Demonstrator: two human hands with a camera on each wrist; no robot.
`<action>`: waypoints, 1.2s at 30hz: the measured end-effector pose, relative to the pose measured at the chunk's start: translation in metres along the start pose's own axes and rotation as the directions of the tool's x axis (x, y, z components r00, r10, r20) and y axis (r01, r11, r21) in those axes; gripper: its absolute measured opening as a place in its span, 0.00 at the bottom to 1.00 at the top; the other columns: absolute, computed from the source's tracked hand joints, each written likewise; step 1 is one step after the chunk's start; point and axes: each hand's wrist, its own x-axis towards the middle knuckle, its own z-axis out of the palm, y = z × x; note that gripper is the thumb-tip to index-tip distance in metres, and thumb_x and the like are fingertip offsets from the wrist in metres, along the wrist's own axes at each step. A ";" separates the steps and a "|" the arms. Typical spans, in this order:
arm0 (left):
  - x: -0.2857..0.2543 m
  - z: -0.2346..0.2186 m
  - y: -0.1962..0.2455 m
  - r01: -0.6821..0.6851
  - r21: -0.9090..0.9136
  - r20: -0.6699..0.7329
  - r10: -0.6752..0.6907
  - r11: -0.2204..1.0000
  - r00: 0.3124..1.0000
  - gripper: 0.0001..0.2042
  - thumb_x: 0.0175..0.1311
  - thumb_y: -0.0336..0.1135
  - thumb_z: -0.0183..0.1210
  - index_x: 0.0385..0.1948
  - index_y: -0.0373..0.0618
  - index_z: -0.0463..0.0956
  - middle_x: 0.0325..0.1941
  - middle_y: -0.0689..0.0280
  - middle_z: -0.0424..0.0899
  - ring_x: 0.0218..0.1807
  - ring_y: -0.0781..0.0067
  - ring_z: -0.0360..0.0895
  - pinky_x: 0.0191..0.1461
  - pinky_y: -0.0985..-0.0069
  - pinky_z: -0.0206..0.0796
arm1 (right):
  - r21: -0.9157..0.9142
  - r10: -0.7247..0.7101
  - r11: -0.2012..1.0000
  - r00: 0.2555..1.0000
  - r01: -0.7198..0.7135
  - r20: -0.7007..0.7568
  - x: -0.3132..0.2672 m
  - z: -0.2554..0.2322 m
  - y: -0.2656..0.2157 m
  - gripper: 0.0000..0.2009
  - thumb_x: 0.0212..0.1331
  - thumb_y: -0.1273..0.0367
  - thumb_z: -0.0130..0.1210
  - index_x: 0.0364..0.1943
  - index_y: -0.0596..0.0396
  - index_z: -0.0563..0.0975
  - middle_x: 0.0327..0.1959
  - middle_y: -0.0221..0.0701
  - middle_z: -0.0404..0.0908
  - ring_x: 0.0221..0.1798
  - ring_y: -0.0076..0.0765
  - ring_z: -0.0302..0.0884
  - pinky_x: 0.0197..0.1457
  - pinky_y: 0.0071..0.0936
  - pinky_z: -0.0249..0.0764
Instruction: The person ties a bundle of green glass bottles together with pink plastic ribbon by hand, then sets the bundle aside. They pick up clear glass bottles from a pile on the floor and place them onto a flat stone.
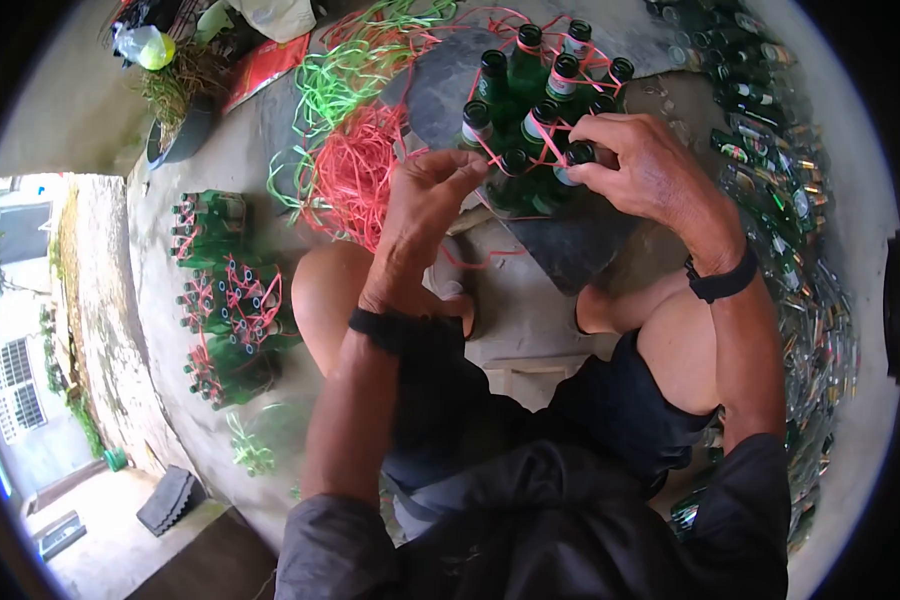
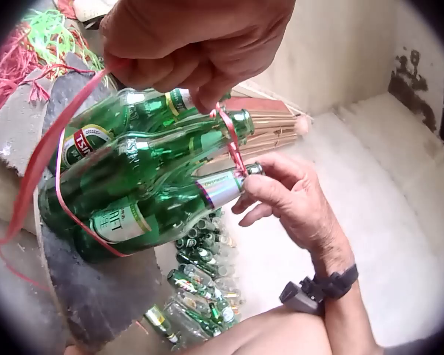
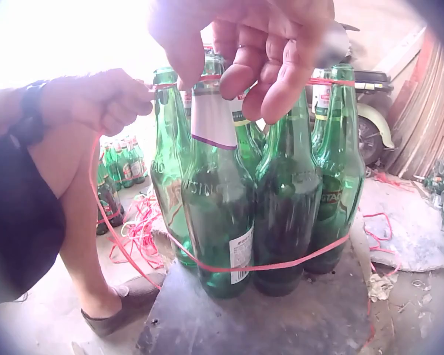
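A cluster of green glass bottles (image 2: 133, 170) stands upright on a dark slab (image 1: 580, 245) before the person's knees. Red plastic strap (image 3: 274, 268) runs around their lower bodies, and more crosses between the necks. The left hand (image 1: 430, 195) pinches a strap end at the near left of the cluster; a loose length (image 2: 41, 174) trails down from its curled fingers. At the near right, the right hand (image 1: 650, 170) holds a bottle neck (image 2: 248, 171) between thumb and fingers, right where the strap loops round it. Its other fingers hang beside the neighbouring necks.
Tangled red strap (image 1: 355, 170) and green strap (image 1: 340, 85) lie on the floor left of the slab. Several bottle bundles (image 1: 210, 225) stand farther left. Loose bottles (image 1: 770, 190) are heaped along the right wall. A potted plant (image 1: 175, 100) sits at the upper left.
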 end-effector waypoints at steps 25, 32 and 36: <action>0.040 0.013 -0.031 -0.092 0.323 -0.264 0.183 0.942 0.947 0.15 0.57 0.43 0.75 0.35 0.40 0.92 0.23 0.54 0.89 0.27 0.66 0.87 0.35 0.64 0.76 | -0.055 -0.196 0.976 0.963 0.209 0.188 0.068 0.012 -0.019 0.10 0.65 0.74 0.57 0.46 0.54 0.85 0.40 0.42 0.85 0.47 0.55 0.84 0.51 0.45 0.78; 0.036 0.024 -0.034 -0.082 0.339 -0.298 0.190 0.937 0.935 0.16 0.59 0.47 0.73 0.33 0.41 0.92 0.21 0.52 0.86 0.24 0.59 0.86 0.33 0.60 0.74 | 0.053 0.117 0.983 0.828 -0.173 0.549 0.082 0.007 -0.030 0.13 0.69 0.78 0.53 0.50 0.54 0.86 0.33 0.34 0.85 0.23 0.35 0.83 0.33 0.34 0.79; 0.042 0.029 -0.039 -0.109 0.318 -0.319 0.215 0.942 0.923 0.16 0.60 0.45 0.72 0.32 0.38 0.90 0.21 0.47 0.84 0.25 0.53 0.87 0.34 0.59 0.75 | 0.048 0.147 0.973 0.768 -0.225 0.623 0.087 0.007 -0.028 0.15 0.70 0.79 0.50 0.53 0.53 0.84 0.27 0.31 0.83 0.18 0.26 0.79 0.25 0.31 0.76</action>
